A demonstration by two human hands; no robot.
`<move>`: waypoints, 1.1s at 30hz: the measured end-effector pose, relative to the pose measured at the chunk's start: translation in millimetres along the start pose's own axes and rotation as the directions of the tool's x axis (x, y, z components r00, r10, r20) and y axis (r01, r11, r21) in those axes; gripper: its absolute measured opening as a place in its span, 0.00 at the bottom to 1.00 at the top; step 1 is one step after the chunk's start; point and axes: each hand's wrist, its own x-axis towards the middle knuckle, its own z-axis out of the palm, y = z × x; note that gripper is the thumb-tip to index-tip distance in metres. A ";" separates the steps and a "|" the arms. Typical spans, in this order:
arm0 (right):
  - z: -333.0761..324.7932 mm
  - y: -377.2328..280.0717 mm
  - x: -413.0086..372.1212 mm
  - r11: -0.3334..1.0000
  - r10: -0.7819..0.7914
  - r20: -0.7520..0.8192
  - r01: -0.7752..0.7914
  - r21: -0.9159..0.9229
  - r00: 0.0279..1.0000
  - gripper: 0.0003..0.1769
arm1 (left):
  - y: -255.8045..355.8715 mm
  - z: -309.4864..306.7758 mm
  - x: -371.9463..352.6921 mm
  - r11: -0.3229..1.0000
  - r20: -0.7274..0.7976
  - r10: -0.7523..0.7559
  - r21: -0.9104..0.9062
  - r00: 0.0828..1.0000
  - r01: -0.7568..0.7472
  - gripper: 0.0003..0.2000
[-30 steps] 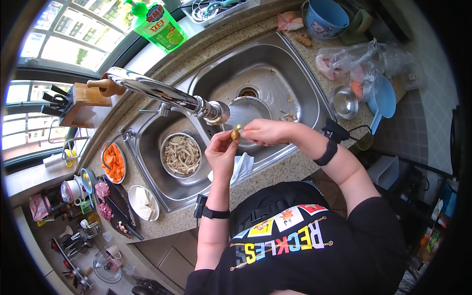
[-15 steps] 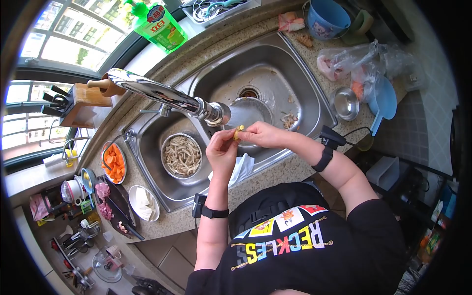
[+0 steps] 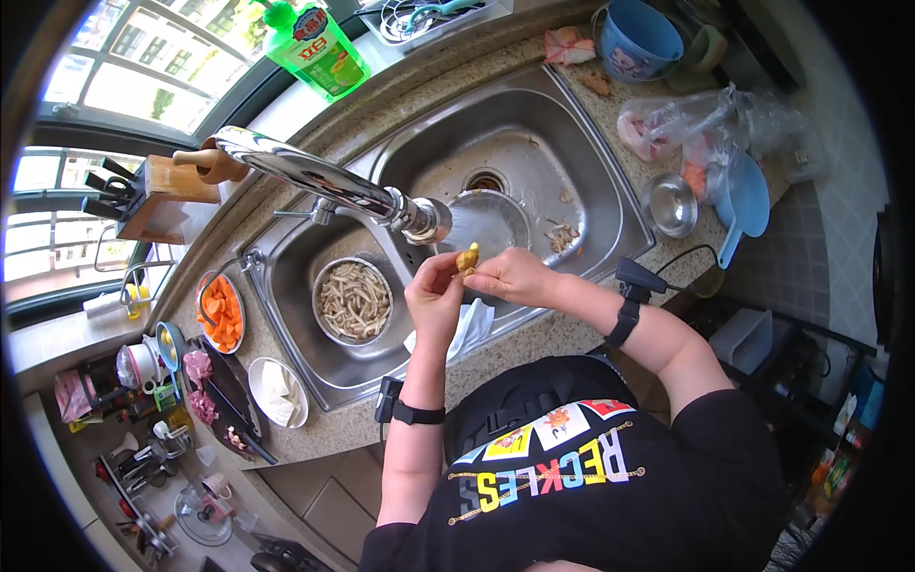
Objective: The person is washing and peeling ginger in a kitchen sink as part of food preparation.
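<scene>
A small knobbly yellow-brown piece of ginger (image 3: 467, 259) stands upright between my hands, above the near rim of the sink (image 3: 448, 329). My left hand (image 3: 437, 297) pinches it from the left with thumb and fingers. From the right, my right hand (image 3: 513, 276) has its fingertips closed at the lower end; whether a tool is in them I cannot make out. Just beyond, water sprays from the faucet (image 3: 419, 221) into a metal bowl (image 3: 510, 221) in the right basin. Pale scraps (image 3: 560, 236) lie beside that bowl.
The left basin holds a bowl of pale strips (image 3: 353, 299). Orange chunks (image 3: 221, 315), a white bowl (image 3: 278, 393) and meat on a dark board (image 3: 202, 405) stand left. At right are a small steel bowl (image 3: 672, 204), a blue ladle (image 3: 742, 195) and plastic bags (image 3: 681, 124).
The ginger has turned more upright and shows more of its length above my fingers. My right hand has shifted slightly lower on it. The whole view moved a little.
</scene>
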 end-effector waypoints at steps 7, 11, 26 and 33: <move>-5.7 10.2 3.5 0.901 0.148 -0.283 -0.011 0.434 0.947 0.25 | 16.7 10.5 17.6 0.800 0.051 -0.303 -0.529 0.951 0.283 0.12; -21.2 8.1 8.4 0.915 0.182 -0.282 -0.057 0.399 0.942 0.25 | 10.1 6.8 39.3 0.704 0.157 -0.380 -0.590 0.912 0.395 0.09; -16.3 -10.7 4.6 0.971 -0.178 -0.254 0.128 -0.202 0.951 0.05 | 15.1 -3.3 31.4 0.694 0.281 -0.270 -0.606 0.921 0.389 0.15; -24.4 -14.8 4.1 0.912 -0.268 -0.202 0.181 -0.368 0.942 0.03 | 14.3 -6.2 32.8 0.719 0.278 -0.286 -0.571 0.917 0.397 0.13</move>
